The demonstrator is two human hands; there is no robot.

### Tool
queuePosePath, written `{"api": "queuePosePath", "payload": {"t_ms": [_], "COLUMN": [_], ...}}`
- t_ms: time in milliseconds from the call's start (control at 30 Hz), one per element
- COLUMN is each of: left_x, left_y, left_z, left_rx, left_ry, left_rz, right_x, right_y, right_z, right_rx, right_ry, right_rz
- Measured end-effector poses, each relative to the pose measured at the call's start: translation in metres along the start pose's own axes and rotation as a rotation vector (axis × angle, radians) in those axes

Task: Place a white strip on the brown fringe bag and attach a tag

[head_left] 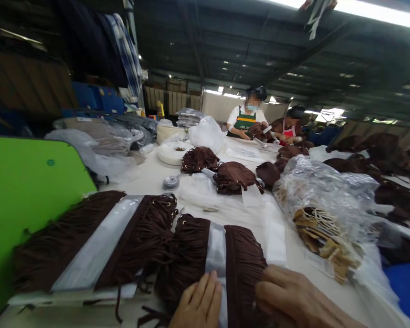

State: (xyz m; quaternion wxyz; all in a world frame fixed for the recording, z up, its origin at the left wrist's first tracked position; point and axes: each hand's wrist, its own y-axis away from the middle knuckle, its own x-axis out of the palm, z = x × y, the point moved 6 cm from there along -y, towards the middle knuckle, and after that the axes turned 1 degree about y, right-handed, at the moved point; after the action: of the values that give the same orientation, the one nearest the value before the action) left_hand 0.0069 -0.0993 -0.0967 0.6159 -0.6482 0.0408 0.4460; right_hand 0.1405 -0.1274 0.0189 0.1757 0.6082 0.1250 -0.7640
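Observation:
In front of me lies a dark brown fringed bag (246,255) with a strip of clear plastic (216,246) across its middle. My left hand (200,303) rests flat on it near the bottom of the view, fingers stretched out over the strip and the fringe. At the bag's right edge my right hand (287,291) is curled against the fringe. Its fingertips are hidden, so what it pinches does not show. A second fringed bag (123,255) with a similar plastic strip lies directly to the left, its metal eyelets facing the first bag.
Brown bundled bags (234,176) and a white roll (173,154) stand further back. Clear plastic (328,182) with cardboard tags (319,232) lies at right. A green panel (34,200) borders the left. Across the table, a person in a green apron (245,123) works beside another person.

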Motion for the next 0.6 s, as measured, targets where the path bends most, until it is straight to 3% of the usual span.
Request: {"api": "queuePosePath", "payload": {"t_ms": [100,233,500,600], "left_x": [0.003,0.005,0.014,0.018], "left_y": [0.006,0.009,0.016,0.02], "left_z": [-0.002,-0.002,-0.007,-0.01], "left_rx": [-0.044,-0.068,-0.076,-0.077], "left_ry": [0.005,-0.001,-0.04,-0.042], "left_rz": [-0.016,-0.041,-0.014,-0.018], "right_x": [0.009,0.027,0.049,0.051], "right_y": [-0.049,-0.085,-0.118,-0.126], "right_z": [0.008,-0.001,-0.007,-0.011], "right_rx": [-0.106,-0.197,-0.229,-0.059], "right_ry": [0.045,0.146,0.272,0.306], "right_rz": [0.165,0.262,0.383,0.391]}}
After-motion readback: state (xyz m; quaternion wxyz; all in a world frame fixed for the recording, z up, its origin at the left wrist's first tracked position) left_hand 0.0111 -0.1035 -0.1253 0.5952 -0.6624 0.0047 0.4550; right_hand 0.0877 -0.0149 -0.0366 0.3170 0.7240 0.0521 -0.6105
